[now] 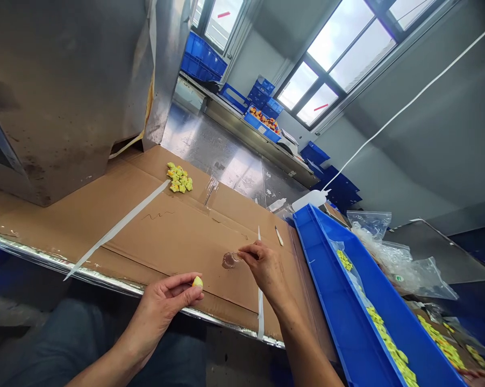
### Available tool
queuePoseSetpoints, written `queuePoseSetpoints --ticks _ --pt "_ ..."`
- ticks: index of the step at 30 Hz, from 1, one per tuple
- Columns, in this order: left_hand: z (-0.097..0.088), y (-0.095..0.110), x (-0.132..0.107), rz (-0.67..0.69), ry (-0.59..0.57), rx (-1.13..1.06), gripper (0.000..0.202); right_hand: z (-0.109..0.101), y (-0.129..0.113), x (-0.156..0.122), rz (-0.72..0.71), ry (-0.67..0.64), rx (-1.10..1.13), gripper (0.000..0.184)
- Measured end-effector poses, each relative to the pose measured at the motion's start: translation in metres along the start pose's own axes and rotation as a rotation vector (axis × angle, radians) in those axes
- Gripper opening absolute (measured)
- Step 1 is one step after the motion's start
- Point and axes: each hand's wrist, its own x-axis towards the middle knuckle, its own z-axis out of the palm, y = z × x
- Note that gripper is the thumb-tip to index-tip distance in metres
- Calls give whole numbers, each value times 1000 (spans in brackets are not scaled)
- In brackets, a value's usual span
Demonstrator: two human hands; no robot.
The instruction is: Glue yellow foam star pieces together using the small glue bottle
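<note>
My left hand (170,298) pinches a small yellow molded piece (198,281) between thumb and fingertips, just above the table's front edge. My right hand (262,263) is closed in a pinch at the right rim of a small clear round dish (228,261) on the cardboard (178,231). What lies between those fingertips is too small to make out. A cluster of similar yellow pieces (179,178) rests on the cardboard farther back, left of centre. Behind my right hand lies a thin tool with a pale handle (279,236).
A long blue crate (319,269) with bagged yellow pieces (383,333) borders the right side. White bottles (311,199) stand behind it. Clear plastic bags (399,263) lie beyond. At the lower right edge, another person's hand (474,376) is near more pieces. A metal housing (65,97) rises at left.
</note>
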Motion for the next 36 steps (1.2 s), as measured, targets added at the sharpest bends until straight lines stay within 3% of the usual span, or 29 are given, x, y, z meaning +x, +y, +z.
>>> queuePoseSetpoints --ticks 13,16,23,28,36 --pt "3 -4 0 48 29 -15 24 4 -1 -2 79 55 216 10" --pt "2 -4 1 54 24 -20 24 2 -3 -4 157 75 374 7" --pt "4 -1 -1 18 -10 -90 29 -10 -10 -17 338 74 912 20" --pt "9 0 -11 -75 -112 -275 24 -14 -34 -42 407 86 1177 18" --pt "16 -2 -30 -151 -126 -425 30 -4 -85 -78 454 -17 1408 20"
